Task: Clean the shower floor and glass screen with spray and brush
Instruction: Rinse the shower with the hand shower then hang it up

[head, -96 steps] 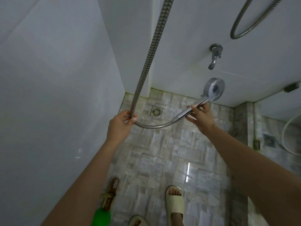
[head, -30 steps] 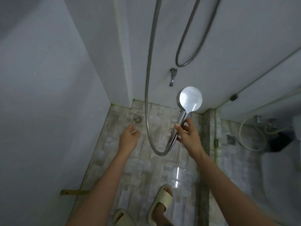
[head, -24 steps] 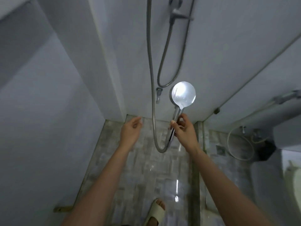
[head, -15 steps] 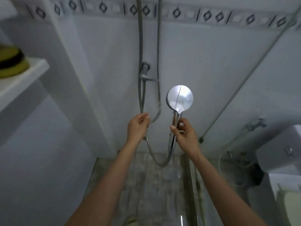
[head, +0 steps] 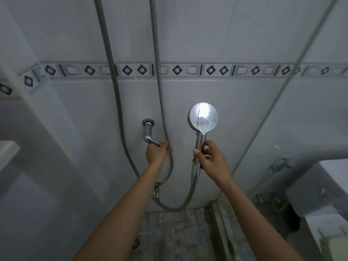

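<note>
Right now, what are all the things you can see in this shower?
shower head: one, shiny silver, upright in front of the back wall
hose: two strands showing, silver, hanging down the wall; one loops to the shower head's handle
tap: one, grey metal, on the wall left of the shower head
tile band: one, white with black diamonds, across the wall
glass screen: one, clear, on the right, its edge slanting
floor: one, grey tiles, at the bottom
left hand: one, grips the tap's lever
right hand: one, holds the shower head's handle
</note>
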The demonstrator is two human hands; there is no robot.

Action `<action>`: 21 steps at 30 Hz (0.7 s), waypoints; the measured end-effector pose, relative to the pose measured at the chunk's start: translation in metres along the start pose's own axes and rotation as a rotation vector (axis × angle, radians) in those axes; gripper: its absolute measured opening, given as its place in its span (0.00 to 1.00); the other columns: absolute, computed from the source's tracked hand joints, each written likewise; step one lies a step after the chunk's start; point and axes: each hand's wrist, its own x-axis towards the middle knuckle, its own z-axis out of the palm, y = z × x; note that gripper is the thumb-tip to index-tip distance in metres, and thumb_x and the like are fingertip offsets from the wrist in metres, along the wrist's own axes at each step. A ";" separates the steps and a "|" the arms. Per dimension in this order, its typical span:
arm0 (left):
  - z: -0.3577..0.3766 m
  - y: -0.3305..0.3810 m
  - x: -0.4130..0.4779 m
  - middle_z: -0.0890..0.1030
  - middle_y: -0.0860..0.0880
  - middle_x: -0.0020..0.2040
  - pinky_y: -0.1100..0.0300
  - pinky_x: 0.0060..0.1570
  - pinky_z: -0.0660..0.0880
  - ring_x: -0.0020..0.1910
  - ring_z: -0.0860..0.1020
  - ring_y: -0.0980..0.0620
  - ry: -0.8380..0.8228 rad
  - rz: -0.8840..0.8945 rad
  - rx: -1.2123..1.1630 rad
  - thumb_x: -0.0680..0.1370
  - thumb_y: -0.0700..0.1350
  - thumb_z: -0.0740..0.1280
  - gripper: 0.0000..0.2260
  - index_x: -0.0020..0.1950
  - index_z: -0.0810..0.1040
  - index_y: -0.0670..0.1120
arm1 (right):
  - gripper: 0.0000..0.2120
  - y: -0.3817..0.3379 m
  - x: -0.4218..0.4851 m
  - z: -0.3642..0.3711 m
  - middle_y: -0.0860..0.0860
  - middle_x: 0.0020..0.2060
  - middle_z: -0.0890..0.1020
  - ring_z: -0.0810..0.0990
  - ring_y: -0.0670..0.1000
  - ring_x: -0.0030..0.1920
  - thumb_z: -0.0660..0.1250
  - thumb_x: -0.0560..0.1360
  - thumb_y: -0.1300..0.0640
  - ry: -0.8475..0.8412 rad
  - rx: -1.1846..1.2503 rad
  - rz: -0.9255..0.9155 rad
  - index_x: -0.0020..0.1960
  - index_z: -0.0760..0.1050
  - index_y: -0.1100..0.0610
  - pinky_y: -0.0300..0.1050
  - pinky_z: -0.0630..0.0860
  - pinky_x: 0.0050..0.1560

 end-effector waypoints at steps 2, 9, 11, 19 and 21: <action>-0.009 -0.020 0.008 0.84 0.52 0.33 0.56 0.49 0.81 0.38 0.86 0.50 0.004 0.083 0.223 0.79 0.41 0.64 0.11 0.38 0.79 0.48 | 0.07 -0.002 0.007 0.002 0.53 0.42 0.82 0.84 0.56 0.44 0.69 0.73 0.48 0.006 0.020 0.003 0.48 0.72 0.41 0.61 0.81 0.48; -0.048 -0.025 0.012 0.83 0.40 0.52 0.53 0.43 0.74 0.49 0.82 0.39 0.106 0.281 1.068 0.84 0.50 0.57 0.16 0.60 0.76 0.40 | 0.07 -0.015 0.027 0.000 0.54 0.43 0.82 0.84 0.57 0.45 0.69 0.75 0.50 -0.029 0.033 -0.011 0.47 0.73 0.39 0.61 0.80 0.49; -0.050 -0.026 0.008 0.82 0.41 0.58 0.53 0.50 0.76 0.55 0.81 0.41 -0.035 0.141 1.146 0.84 0.54 0.58 0.19 0.63 0.76 0.41 | 0.06 -0.022 0.032 -0.005 0.54 0.43 0.82 0.83 0.58 0.45 0.69 0.73 0.48 -0.039 0.044 -0.018 0.47 0.74 0.39 0.61 0.80 0.49; -0.009 -0.054 -0.055 0.67 0.59 0.69 0.73 0.63 0.62 0.67 0.67 0.60 -0.921 0.237 0.900 0.76 0.45 0.73 0.31 0.77 0.66 0.49 | 0.05 -0.083 0.042 -0.027 0.62 0.45 0.81 0.84 0.57 0.40 0.65 0.79 0.61 -0.033 0.262 -0.086 0.54 0.72 0.60 0.50 0.83 0.44; -0.010 -0.062 -0.057 0.79 0.55 0.60 0.66 0.59 0.71 0.60 0.76 0.55 -0.952 0.212 0.934 0.75 0.51 0.74 0.18 0.64 0.79 0.51 | 0.06 -0.100 0.042 -0.035 0.60 0.44 0.81 0.83 0.56 0.37 0.65 0.79 0.60 -0.012 0.298 -0.118 0.54 0.71 0.61 0.49 0.82 0.41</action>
